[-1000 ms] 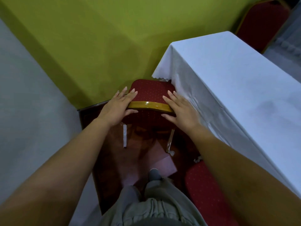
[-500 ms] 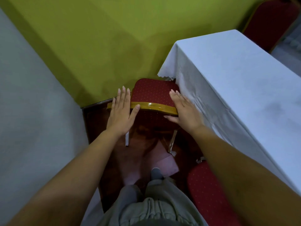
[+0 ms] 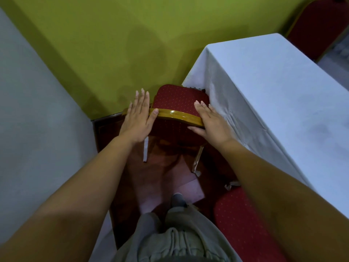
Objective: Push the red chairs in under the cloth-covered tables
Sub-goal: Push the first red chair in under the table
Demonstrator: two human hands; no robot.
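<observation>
From the head view, a red chair (image 3: 178, 103) with a shiny gold top rail (image 3: 175, 115) is seen at the near end of the table (image 3: 273, 82), which is covered by a white cloth; its seat is just beside the cloth's corner and only a small part may be tucked under, so the push is judged to be not finished. The left hand (image 3: 137, 120) is laid flat on the rail's left end, fingers (image 3: 141, 97) straight and spread, nothing gripped. The right hand (image 3: 209, 122) is pressed open against the rail's right end, touching the hanging cloth. A second red chair (image 3: 243, 222) is seen lower right, out from the table. A third chair (image 3: 319, 25) stands far behind. The yellow-green wall (image 3: 113, 44) close ahead leaves little room, and paper scraps (image 3: 196, 165) lie on the brown floor
</observation>
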